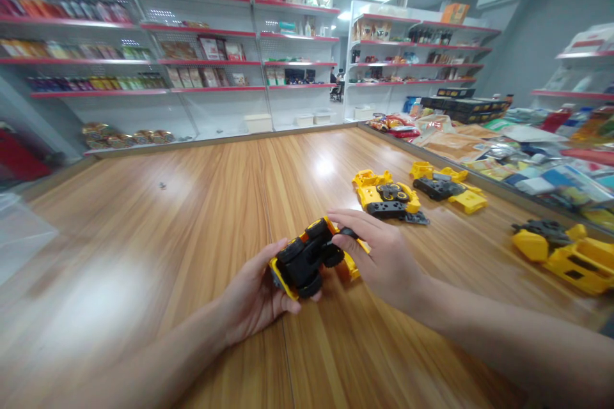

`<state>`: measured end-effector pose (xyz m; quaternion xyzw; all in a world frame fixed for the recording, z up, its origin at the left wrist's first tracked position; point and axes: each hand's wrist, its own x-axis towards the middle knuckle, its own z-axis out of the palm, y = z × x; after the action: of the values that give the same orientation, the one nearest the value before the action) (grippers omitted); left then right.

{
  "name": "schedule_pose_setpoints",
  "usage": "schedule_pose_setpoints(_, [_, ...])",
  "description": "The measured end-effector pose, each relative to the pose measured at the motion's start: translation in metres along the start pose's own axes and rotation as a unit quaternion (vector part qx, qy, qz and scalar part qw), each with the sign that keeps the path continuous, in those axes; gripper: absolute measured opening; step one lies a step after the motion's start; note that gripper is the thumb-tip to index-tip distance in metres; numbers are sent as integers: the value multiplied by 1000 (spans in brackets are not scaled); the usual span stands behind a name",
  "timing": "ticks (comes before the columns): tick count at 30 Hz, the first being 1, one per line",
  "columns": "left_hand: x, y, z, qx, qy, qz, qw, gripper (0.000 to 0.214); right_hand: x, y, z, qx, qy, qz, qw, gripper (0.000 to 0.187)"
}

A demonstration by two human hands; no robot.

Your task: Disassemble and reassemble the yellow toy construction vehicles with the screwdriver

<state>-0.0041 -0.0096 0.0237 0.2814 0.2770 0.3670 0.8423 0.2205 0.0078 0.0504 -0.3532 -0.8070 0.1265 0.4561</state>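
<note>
A yellow toy truck with black wheels (pixel 309 255) lies upside down just above the wooden table (pixel 192 217), held between both hands. My left hand (pixel 254 297) cups its near left end with the fingers wrapped round the body. My right hand (pixel 378 255) comes from the right, its fingers pinched on a black wheel at the truck's far end.
More yellow and black toy parts lie to the right: one pile (pixel 388 198), a second pile (pixel 446 188) and a larger yellow piece (pixel 566 252). Packaged goods (pixel 518 147) fill a bin along the table's right edge. Store shelves (pixel 201 64) stand behind.
</note>
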Motion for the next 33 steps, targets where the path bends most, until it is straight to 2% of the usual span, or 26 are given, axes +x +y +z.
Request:
schedule_pose_setpoints(4, [1, 0, 0, -5, 4, 7, 1000, 47, 1, -4, -1, -4, 3, 7, 1000, 22])
schedule_pose_setpoints(12, [2, 0, 2, -6, 11, 18, 1000, 45, 2, -1, -4, -15, -9, 63, 998, 17])
schedule_pose_setpoints(19, [0, 0, 5, -2, 8, 11, 1000, 46, 4, -1, -8, -53, -28, 9, 998, 9])
schedule_pose_setpoints(26, [-1, -3, 9, 35, 20, 29, 999, 38, 2, 1, -4, -64, -74, -45, 994, 12])
schedule_pose_setpoints(33, [-1, -3, 9, 37, 26, 39, 998, 36, -1, -1, -1, -57, -106, -35, 992, 17])
